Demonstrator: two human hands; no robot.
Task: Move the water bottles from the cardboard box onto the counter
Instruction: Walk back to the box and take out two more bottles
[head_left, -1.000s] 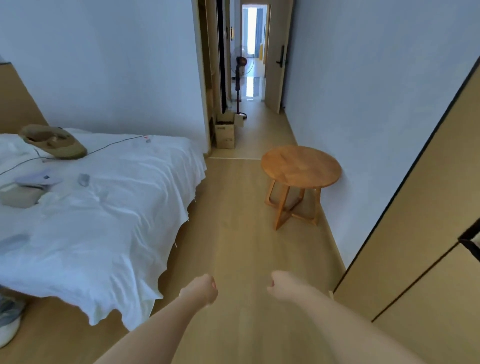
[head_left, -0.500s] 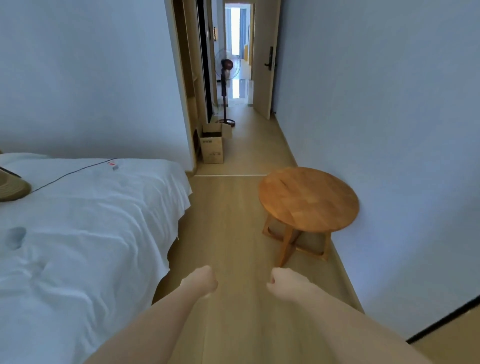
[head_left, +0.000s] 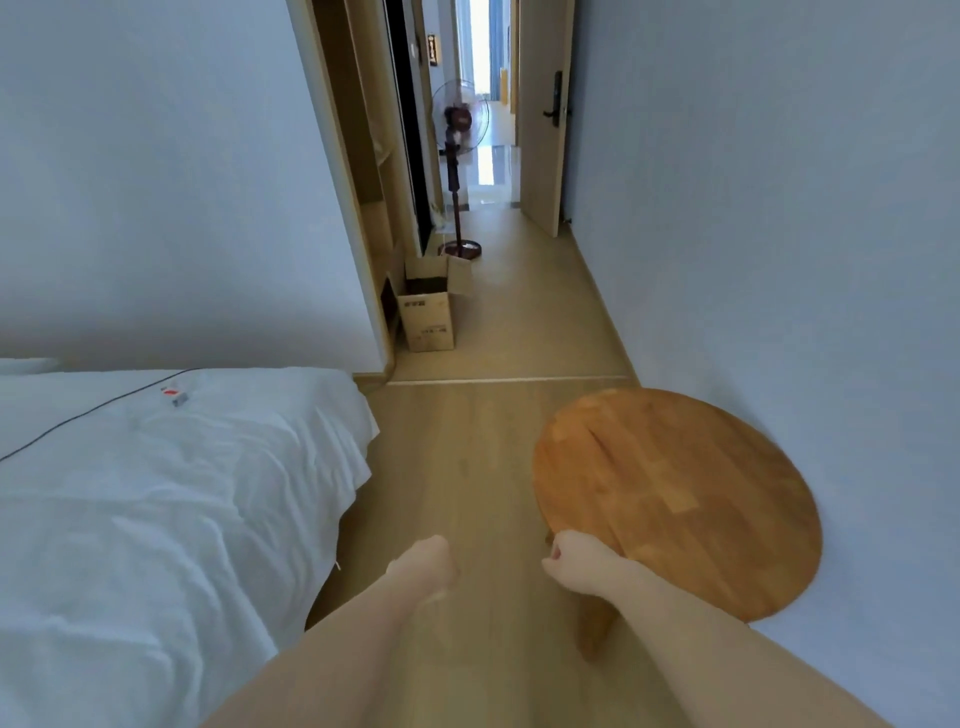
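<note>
closer now than a moment ago, the cardboard box (head_left: 427, 312) has grown in the head view, the round wooden table (head_left: 675, 499) has slid down to the right, and the tan thing on the bed has dropped out of sight: the person has walked forward. the box stands on the floor just past the threshold strip, tight against the foot of the wooden cabinet frame (head_left: 374, 171) on the left of the hallway, its flaps standing open so its top is free to reach into. its inside is dark; whether bottles are in it cannot be told, and no counter shows. just behind it stands a pedestal fan (head_left: 460, 124), and beyond that an open door (head_left: 540, 114) leaning against the right wall.

both arms reach ahead. the left hand (head_left: 423, 569) is curled into a loose fist and holds nothing; the right hand (head_left: 576, 566) is curled likewise, empty, overlapping the near rim of the table in the picture, though contact cannot be judged. i'd say they are carried so only for walking; the task is still at the approach.

open floor runs between the edge of the bed (head_left: 182, 519), with its hanging white sheet and a black cable (head_left: 93, 410), and the table's rim. that gap is the narrowest place; past the strip the hallway is clear on the right of the box.
</note>
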